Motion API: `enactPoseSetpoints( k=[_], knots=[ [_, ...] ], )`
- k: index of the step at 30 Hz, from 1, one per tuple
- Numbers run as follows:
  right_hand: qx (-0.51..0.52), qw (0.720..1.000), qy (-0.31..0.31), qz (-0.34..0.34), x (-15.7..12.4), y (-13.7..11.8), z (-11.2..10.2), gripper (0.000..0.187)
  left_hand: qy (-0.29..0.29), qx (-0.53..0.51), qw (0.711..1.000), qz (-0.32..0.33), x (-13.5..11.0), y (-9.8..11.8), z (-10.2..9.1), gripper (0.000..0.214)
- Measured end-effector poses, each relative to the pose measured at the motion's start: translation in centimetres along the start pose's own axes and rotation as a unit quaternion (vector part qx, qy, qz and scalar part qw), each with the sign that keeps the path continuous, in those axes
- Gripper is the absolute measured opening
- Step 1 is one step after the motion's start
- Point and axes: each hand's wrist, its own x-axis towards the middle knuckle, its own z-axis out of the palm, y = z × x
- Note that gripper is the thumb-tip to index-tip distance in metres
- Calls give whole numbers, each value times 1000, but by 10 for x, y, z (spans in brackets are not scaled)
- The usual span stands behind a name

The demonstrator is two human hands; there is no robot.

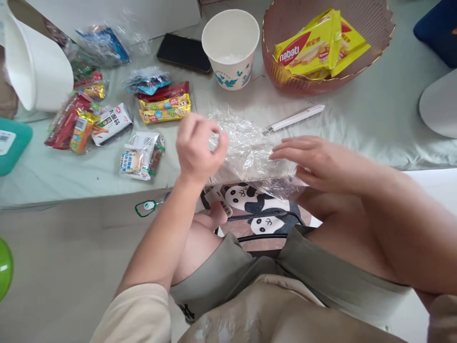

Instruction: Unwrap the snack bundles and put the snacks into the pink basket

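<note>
A crumpled sheet of clear plastic film [246,143] lies at the table's front edge, part of it hanging over. My left hand [200,147] is at its left side, fingers curled in, with film showing through the gap by the thumb; whatever the fingers hold is hidden. From the right, my right hand [314,157] reaches over the film, fingers stretched out and tips touching it. Behind the film lies a white pen-like cutter [294,119]. A white paper cup [230,52] with blue leaf prints stands farther back.
Small piles of wrapped snacks [166,107] lie on the left. A pink ribbed bowl [274,78] holds yellow wafer packs [310,47]. There is a black phone [184,52] behind the snacks. A white tub [39,62] stands far left; a panda-print bag [264,216] is below the edge.
</note>
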Motion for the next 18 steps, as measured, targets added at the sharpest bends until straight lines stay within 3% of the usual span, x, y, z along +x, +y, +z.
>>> enactPoseSetpoints(
  k=[3, 5, 7, 10, 14, 16, 18],
  knots=[
    [-15, 999, 7, 34, -6, 19, -5, 54, -151, -1, 979, 140, -29, 51, -4, 27],
    [-15, 999, -5, 45, -6, 21, -2, 51, -230, 31, 958, 169, -46, 76, 0, 45],
    [-17, 998, -15, 52, -3, 17, 0, 51, -207, 47, 961, 178, -55, 88, 8, 49],
    [-5, 998, -18, 55, 4, 11, -2, 51, -151, 0, 974, 170, -55, 85, 13, 30],
    [58, 994, 50, 76, 12, 10, -13, 56, -129, -192, 971, 56, -46, 72, -1, 22],
    [74, 985, 112, 106, 16, 11, -16, 62, -123, -292, 948, -45, -45, 66, -11, 22],
    [84, 981, 146, 94, 19, 11, -15, 66, -106, -346, 920, -149, -47, 58, -17, 28]
  ],
)
